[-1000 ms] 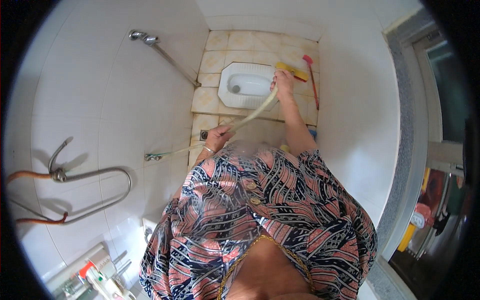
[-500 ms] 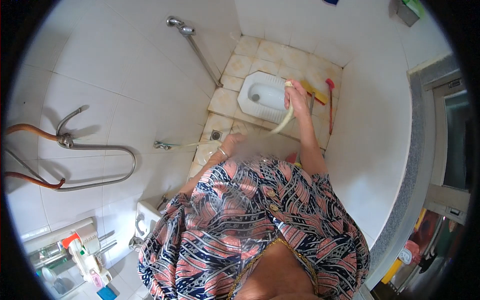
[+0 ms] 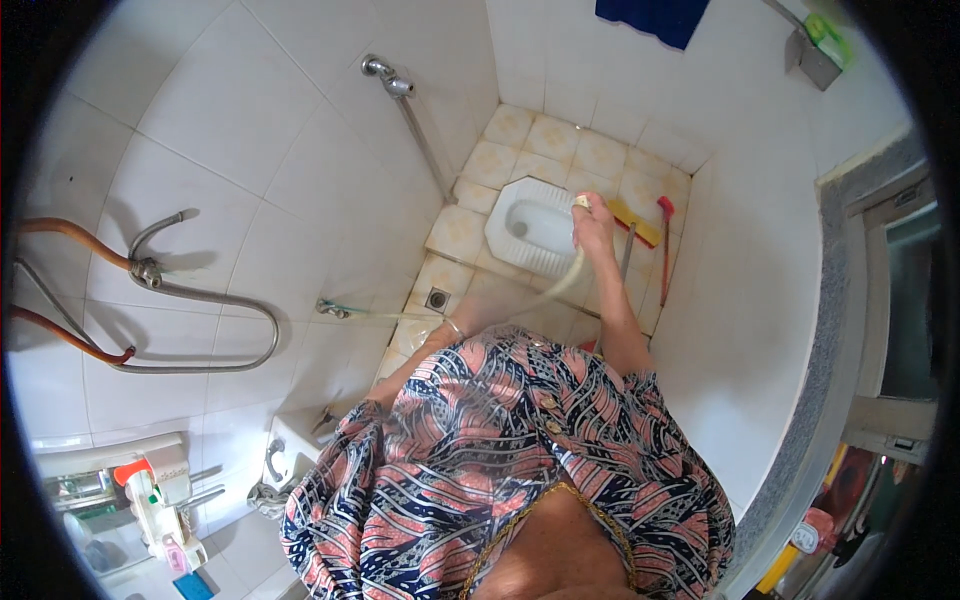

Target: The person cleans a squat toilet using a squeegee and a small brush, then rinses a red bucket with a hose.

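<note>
My right hand (image 3: 595, 226) is wrapped round a pale hose (image 3: 566, 284) close to its end, above the right side of the white squat toilet (image 3: 507, 241). From that hand the hose curves down and left towards my body. My left hand (image 3: 478, 308) is in front of my waist, beside the hose's line, and a bracelet (image 3: 455, 329) circles its wrist. A blur covers its fingers, so its grip is hidden. Further left, the hose's thin pale length runs to a small wall tap (image 3: 331, 308).
A yellow broom (image 3: 634, 224) and a red-headed brush (image 3: 665, 207) lie right of the toilet. A floor drain (image 3: 437, 299) sits left of it. Metal pipes (image 3: 428, 150) and a looped shower hose (image 3: 225, 298) line the left wall, with a washbasin (image 3: 290, 445) below.
The view has tilted so the toilet and walls sit lower, and a dark blue cloth shows more at the top. My right hand still holds the hose; my left hand stays near my waist.
</note>
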A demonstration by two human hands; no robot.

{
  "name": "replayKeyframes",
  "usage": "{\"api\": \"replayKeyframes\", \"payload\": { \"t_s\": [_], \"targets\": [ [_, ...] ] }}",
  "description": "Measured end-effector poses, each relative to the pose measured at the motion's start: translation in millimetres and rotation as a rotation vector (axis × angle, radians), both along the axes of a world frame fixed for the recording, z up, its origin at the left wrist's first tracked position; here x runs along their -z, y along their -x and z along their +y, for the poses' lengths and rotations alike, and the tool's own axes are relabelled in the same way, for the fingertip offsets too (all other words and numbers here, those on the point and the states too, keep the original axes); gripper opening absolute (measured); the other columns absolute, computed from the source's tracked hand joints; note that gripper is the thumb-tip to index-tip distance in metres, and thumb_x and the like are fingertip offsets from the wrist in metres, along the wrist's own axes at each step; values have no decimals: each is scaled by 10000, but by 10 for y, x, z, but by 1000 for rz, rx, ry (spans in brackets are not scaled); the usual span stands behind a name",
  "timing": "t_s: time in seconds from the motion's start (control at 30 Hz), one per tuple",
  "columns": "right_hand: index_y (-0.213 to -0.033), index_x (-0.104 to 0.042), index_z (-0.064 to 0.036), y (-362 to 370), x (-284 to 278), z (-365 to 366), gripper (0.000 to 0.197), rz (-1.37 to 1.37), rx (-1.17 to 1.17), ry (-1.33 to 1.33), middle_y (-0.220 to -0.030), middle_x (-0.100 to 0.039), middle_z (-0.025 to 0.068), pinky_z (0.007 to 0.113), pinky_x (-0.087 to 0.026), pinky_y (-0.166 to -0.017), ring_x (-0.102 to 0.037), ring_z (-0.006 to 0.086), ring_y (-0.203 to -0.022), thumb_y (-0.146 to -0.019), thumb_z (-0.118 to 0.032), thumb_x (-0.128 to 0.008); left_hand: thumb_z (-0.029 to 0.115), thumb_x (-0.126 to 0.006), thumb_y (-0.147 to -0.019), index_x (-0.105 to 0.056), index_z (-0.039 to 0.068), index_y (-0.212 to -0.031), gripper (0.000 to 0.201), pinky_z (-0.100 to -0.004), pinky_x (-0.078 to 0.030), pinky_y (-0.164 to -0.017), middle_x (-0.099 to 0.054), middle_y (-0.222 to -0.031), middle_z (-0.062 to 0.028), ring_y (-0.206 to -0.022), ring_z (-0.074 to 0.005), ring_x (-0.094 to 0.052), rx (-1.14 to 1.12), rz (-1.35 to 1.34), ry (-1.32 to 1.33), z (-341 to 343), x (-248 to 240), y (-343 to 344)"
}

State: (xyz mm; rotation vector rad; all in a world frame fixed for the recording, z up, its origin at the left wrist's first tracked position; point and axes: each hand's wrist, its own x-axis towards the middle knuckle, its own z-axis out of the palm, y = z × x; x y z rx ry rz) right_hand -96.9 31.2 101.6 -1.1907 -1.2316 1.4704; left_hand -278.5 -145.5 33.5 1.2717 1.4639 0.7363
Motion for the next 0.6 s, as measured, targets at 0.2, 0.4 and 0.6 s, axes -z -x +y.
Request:
{"api": "replayKeyframes", "payload": {
  "t_s": [0.2,0.4,0.6],
  "targets": [
    [-904,-428,-48,-115,-132,-19,185,202,219,-175,-533,-392,-1,215,-301,-325,-360,72,-360,-721,-43,-405,158,-587,-678,-565,47,-851,207,-274,-374,-512,-514,-603,-117,-527,-144,-431,-36,175,-282,50,-29,-104],
    [-890,-437,-48,-78,-146,-96,184,194,316,-234,-539,-399,-4,211,-292,-324,-343,66,-358,-707,-29,-417,86,-609,-648,-567,46,-867,226,-243,-371,-537,-482,-629,-77,-590,-134,-449,-54,111,-259,-23,-37,-121],
    [-856,-438,-24,-205,275,35,150,206,477,-160,-558,-408,5,218,-291,-315,-346,76,-358,-707,-42,-427,70,-613,-640,-569,46,-874,239,-237,-378,-542,-509,-638,-72,-593,-134,-461,-12,93,-255,10,-29,-155]
  ]
}}
